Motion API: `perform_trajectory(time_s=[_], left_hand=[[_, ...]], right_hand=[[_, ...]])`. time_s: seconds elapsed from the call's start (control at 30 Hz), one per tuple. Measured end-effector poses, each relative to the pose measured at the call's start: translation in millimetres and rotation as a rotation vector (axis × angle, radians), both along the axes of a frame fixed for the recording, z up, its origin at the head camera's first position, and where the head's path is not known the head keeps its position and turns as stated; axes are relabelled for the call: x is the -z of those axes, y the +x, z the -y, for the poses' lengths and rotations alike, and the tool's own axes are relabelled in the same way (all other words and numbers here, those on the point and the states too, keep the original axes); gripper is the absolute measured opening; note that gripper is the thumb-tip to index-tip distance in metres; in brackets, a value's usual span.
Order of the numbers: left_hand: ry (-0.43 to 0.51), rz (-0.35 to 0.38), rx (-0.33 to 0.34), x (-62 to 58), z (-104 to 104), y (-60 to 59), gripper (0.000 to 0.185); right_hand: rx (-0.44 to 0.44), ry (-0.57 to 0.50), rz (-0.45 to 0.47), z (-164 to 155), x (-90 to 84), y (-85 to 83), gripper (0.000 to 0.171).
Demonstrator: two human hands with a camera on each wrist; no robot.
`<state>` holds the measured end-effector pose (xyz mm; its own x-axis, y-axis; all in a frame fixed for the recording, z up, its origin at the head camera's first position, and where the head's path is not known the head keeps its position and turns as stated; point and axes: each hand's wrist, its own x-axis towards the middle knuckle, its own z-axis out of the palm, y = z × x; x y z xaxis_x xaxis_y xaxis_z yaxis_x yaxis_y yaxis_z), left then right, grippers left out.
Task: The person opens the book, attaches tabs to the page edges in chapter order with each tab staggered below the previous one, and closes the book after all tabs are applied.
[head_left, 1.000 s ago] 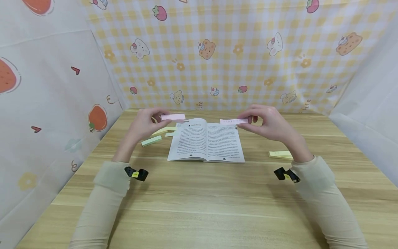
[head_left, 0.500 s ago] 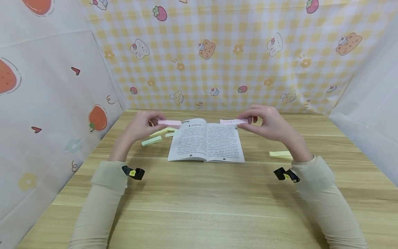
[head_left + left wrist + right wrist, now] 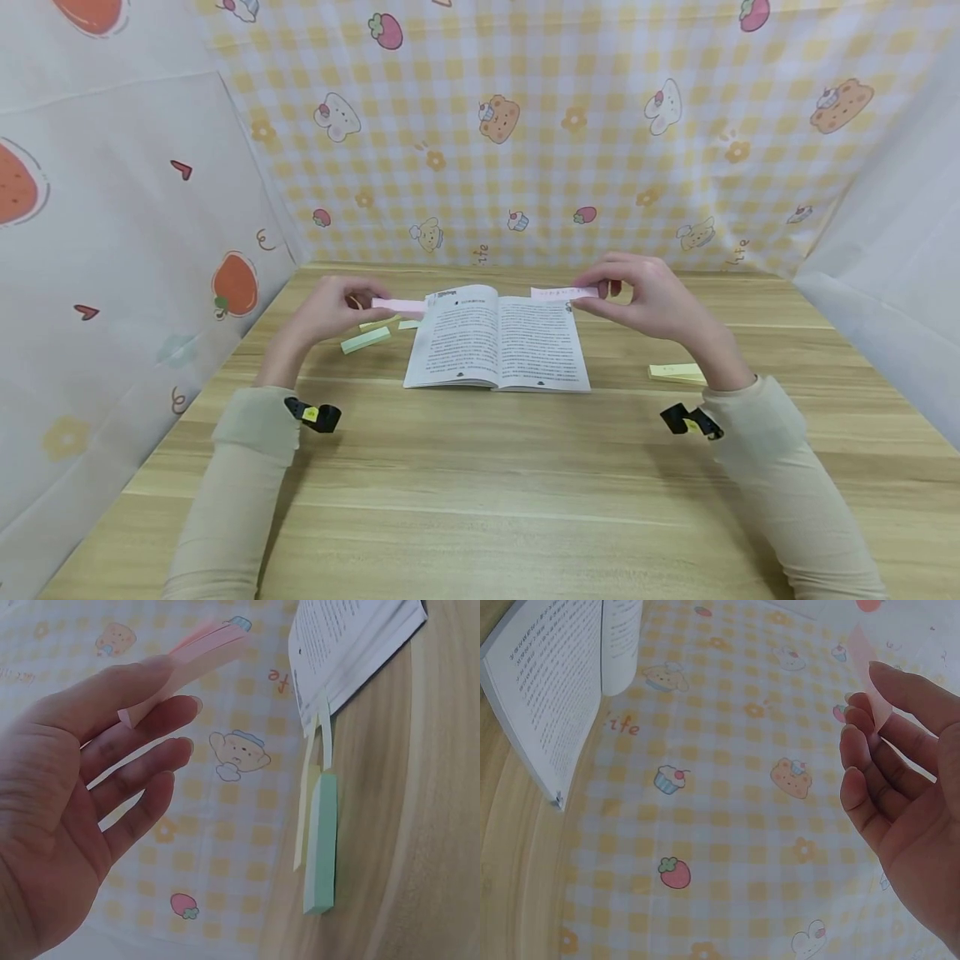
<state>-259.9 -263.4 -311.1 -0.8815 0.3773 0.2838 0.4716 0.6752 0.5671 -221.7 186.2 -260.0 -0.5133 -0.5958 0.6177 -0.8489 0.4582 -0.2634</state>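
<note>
Between thumb and fingers, my left hand [image 3: 330, 308] pinches a pad of pink sticky notes [image 3: 199, 660], left of the top of an open book [image 3: 465, 333]. My right hand [image 3: 637, 292] pinches a single pink sticky note [image 3: 558, 293] by its right end, with handwriting on its face. That note hovers over the top of the book's right page in the head view. In the right wrist view the slip [image 3: 870, 679] hangs thin and slightly bent from the fingertips. The book lies open on the table, both printed pages showing.
Left of the book lie a green sticky note pad [image 3: 366, 340], a pale green strip [image 3: 408, 325] and yellow strips [image 3: 304, 817]. A yellow note pad [image 3: 675, 372] is by my right wrist. A checked cloth [image 3: 525, 150] hangs behind the wooden table [image 3: 480, 483].
My left hand has moved left and down with the pink pad, away from the book's left page. My right hand and its pink note have stayed in place.
</note>
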Motion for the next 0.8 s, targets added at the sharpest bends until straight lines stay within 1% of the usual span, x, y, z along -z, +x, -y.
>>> perform_trajectory(time_s=[0.23, 0.37, 0.5, 0.63, 0.8], left_hand=[[0.009, 0.081, 0.006, 6.6, 9, -2.6, 0.024], [-0.016, 0.133, 0.019, 11.4, 14, -5.3, 0.024], [-0.041, 0.184, 0.024, 14.4, 18, -5.5, 0.023], [-0.057, 0.195, 0.038, 15.9, 21, -4.5, 0.021], [-0.054, 0.206, 0.069, 16.5, 23, -3.6, 0.018]], right_hand=[[-0.001, -0.011, 0.014, 0, -0.3, 2.6, 0.018], [0.000, -0.013, 0.015, 1, -0.8, 3.4, 0.019], [0.004, -0.008, 0.015, 1, -0.7, 3.1, 0.019], [0.004, -0.008, 0.019, 1, -0.4, 2.7, 0.019], [0.005, -0.004, 0.025, 1, -0.4, 2.7, 0.018]])
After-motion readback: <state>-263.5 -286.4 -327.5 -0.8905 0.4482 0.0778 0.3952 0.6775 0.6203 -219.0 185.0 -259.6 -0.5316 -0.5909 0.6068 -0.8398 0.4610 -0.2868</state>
